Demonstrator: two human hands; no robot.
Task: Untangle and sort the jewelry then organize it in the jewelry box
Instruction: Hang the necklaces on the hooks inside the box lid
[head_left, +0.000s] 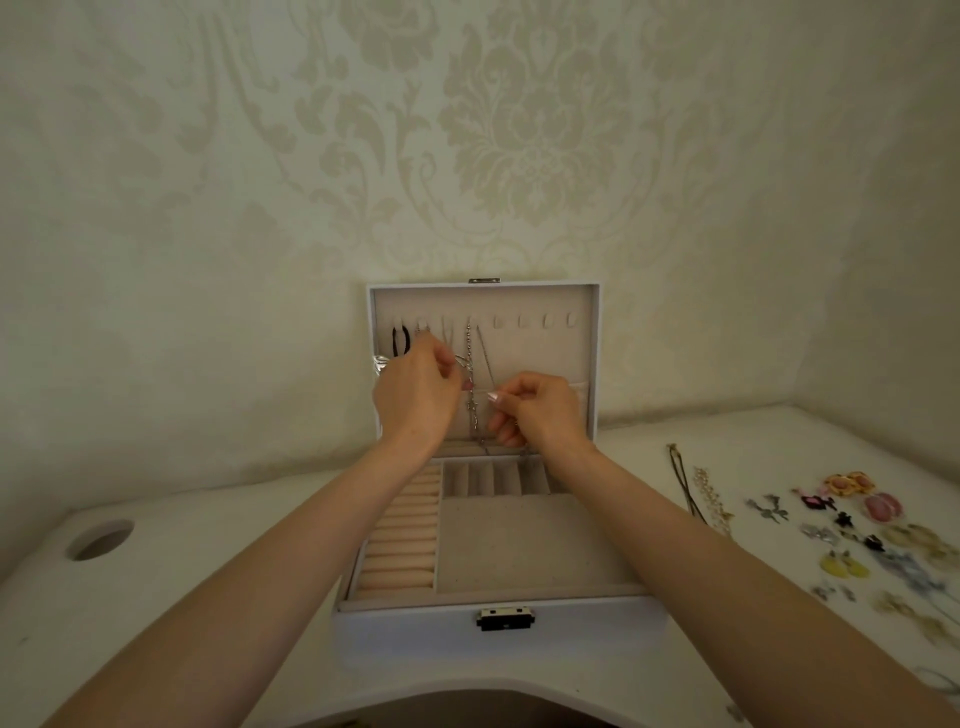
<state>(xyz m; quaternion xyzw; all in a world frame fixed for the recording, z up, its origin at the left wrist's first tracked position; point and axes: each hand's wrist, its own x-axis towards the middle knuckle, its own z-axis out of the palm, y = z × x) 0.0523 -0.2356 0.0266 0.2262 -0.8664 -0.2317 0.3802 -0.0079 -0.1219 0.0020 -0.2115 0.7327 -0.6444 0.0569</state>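
A white jewelry box (498, 629) stands open on the white table, its lid (587, 312) upright against the wall. Thin silver chains (470, 358) and a black cord (399, 340) hang from hooks inside the lid. My left hand (415, 395) is raised at the lid's left side, fingers curled by the chains. My right hand (540, 410) pinches a fine silver chain at the lid's pocket edge. The ring rolls (402, 540) and the small compartments (493, 478) of the box hold nothing that I can see.
To the right on the table lie two loose necklaces (696, 493) and several earrings and brooches (872, 535), pink, yellow, black and silver. A round hole (98, 540) is cut in the tabletop at the left. The patterned wall stands close behind the box.
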